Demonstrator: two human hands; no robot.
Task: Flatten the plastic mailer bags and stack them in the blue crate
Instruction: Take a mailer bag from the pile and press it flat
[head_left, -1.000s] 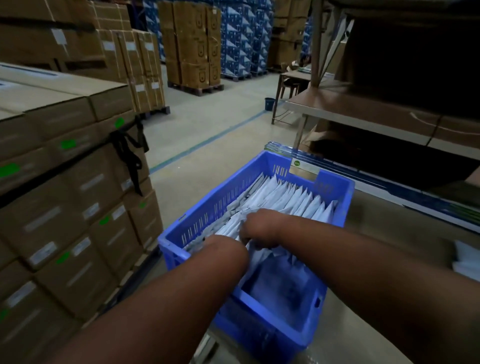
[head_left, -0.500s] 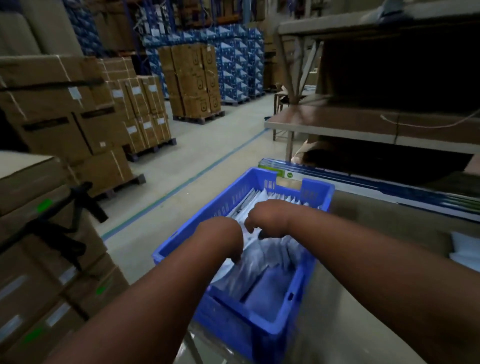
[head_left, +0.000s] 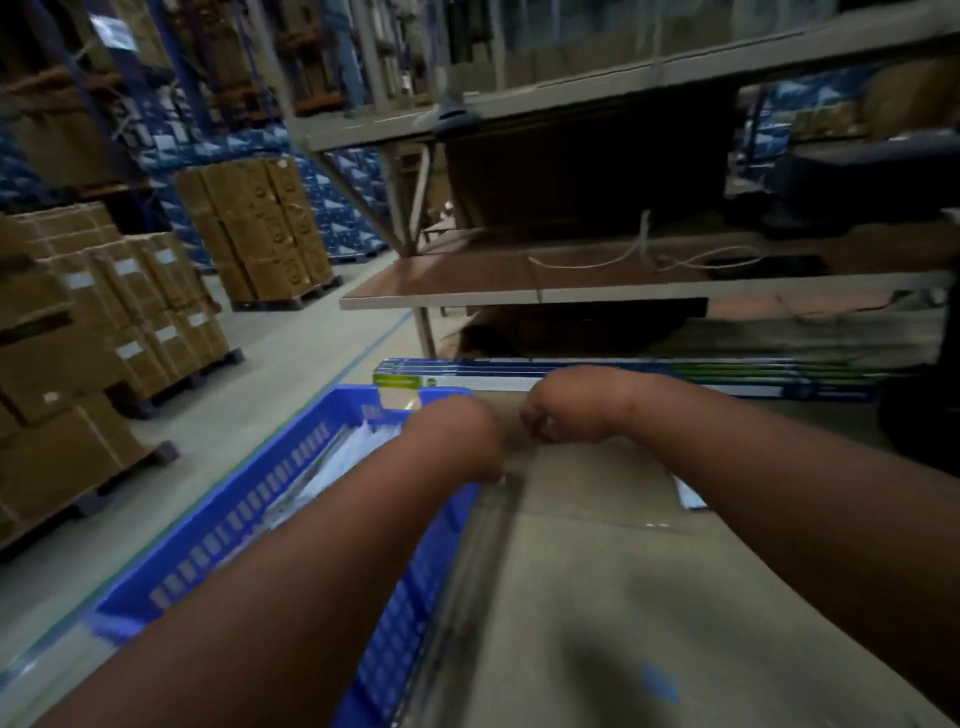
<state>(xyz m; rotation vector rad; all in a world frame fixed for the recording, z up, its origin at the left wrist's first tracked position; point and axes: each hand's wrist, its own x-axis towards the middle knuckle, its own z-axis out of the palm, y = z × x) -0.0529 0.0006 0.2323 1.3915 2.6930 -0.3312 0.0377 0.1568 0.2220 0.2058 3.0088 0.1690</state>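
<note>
Two bare forearms were seen reaching away from the head camera, in a blurred view. The left hand (head_left: 457, 441) was placed over the right wall of the blue crate (head_left: 244, 525), its fingers hidden behind the wrist, so their grip could not be told. The right hand (head_left: 563, 410) was held over the tan table (head_left: 597, 597), just right of the crate, its fingers curled; whether anything was pinched could not be told. White mailer bags (head_left: 358, 457) were seen standing inside the crate, at its far end. Stacked cardboard boxes (head_left: 260, 228) were seen far left.
</note>
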